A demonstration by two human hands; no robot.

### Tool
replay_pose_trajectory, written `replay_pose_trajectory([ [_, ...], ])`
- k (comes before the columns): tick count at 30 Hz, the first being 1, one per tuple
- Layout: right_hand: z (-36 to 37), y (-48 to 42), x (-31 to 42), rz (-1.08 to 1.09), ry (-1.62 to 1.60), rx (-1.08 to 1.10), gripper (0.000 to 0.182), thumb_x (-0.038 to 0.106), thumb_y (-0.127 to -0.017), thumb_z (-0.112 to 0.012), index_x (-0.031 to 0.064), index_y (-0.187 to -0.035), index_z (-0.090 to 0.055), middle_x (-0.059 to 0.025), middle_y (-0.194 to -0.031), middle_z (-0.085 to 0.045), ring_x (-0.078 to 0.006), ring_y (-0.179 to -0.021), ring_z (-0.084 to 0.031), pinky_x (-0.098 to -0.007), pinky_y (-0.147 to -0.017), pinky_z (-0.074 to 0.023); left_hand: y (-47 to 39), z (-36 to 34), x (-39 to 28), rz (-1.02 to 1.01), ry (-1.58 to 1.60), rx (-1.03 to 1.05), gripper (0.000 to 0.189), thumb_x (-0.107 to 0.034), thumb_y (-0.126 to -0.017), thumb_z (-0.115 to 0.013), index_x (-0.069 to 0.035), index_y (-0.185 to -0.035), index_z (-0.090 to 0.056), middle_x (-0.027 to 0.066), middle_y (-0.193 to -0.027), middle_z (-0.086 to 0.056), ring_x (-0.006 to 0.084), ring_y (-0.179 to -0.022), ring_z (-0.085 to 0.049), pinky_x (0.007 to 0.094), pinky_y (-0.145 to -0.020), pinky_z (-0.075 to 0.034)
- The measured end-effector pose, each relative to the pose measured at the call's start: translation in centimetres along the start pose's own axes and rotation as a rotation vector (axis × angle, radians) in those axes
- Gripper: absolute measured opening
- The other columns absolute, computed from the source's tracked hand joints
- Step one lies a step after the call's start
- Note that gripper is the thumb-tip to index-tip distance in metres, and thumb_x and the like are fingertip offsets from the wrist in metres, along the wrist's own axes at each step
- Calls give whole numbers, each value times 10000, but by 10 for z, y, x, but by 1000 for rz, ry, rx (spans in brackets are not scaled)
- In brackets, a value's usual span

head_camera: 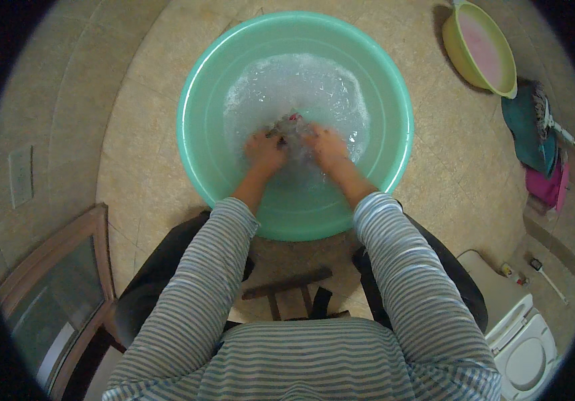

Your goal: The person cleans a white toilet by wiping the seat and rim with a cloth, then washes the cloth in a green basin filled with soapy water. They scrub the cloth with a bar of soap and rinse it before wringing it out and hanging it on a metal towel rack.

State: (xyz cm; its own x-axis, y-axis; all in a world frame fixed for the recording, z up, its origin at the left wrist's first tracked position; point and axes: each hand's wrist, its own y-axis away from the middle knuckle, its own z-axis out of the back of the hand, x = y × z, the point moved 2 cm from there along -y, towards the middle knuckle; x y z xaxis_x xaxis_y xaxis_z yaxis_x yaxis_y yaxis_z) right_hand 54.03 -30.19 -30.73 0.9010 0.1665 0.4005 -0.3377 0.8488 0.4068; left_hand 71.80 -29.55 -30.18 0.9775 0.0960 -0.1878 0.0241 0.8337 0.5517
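Observation:
A large green plastic basin (pixel 295 220) stands on the tiled floor in front of me, with foamy soapy water (pixel 292 80) in it. Both my hands are in the water near its middle. Between them is a wet, bunched cloth (pixel 290 124), greyish with dark spots and a small red patch; most of it is under the suds. My left hand (pixel 266 149) grips its left side. On the right side, my right hand (pixel 326 145) has its fingers on the cloth, blurred and partly under water.
A yellow basin (pixel 455 50) holding pinkish liquid sits at the upper right. Near it are a teal dustpan (pixel 520 128), a mop head (pixel 540 108) and a pink dustpan (pixel 543 183). A toilet (pixel 523 351) stands lower right, a wood-framed glass door (pixel 99 250) lower left. A wooden stool (pixel 287 284) is beneath me.

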Motion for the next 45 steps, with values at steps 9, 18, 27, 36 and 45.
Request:
replay_pose_trajectory([
  [9,-37,-17,65,120,-865,-487,551,175,-721,-663,117,-1244,-501,-166,-1100,-571,-352,-1037,-526,-452,-910,-408,-39,-42,2,308,2061,396,407,-367,-843,-614,-147,-1170,-514,128,-1116,-557,261,-983,-557,393,-843,-464],
  [18,94,43,161,350,-231,-524,158,209,-795,-587,118,-923,-604,-87,-900,-595,-317,-812,-600,-395,-739,-487,32,98,-35,193,2103,385,346,-408,-898,-516,-105,-1065,-507,75,-970,-577,212,-834,-588,352,-643,-504],
  [27,151,-17,105,-72,-330,-638,204,275,-872,-501,88,-908,-574,-140,-798,-626,-335,-795,-617,-457,-679,-475,51,107,-68,173,2084,426,385,-455,-909,-476,-134,-1119,-504,51,-1008,-580,191,-858,-588,332,-670,-494],
  [36,39,-24,-15,-524,-328,-612,327,323,-835,-582,117,-1088,-576,-137,-1167,-544,-345,-1003,-551,-478,-796,-449,10,46,-19,102,1863,69,473,-430,-920,-463,-101,-1259,-448,88,-1198,-519,263,-1071,-507,403,-945,-401],
  [45,-14,-5,4,16,112,14,466,189,-780,-612,190,-1237,-519,-117,-1317,-431,-309,-1149,-460,-485,-932,-384,-6,-32,34,401,677,63,422,-321,-905,-479,-74,-1247,-469,146,-1193,-522,288,-1048,-528,418,-908,-419],
])
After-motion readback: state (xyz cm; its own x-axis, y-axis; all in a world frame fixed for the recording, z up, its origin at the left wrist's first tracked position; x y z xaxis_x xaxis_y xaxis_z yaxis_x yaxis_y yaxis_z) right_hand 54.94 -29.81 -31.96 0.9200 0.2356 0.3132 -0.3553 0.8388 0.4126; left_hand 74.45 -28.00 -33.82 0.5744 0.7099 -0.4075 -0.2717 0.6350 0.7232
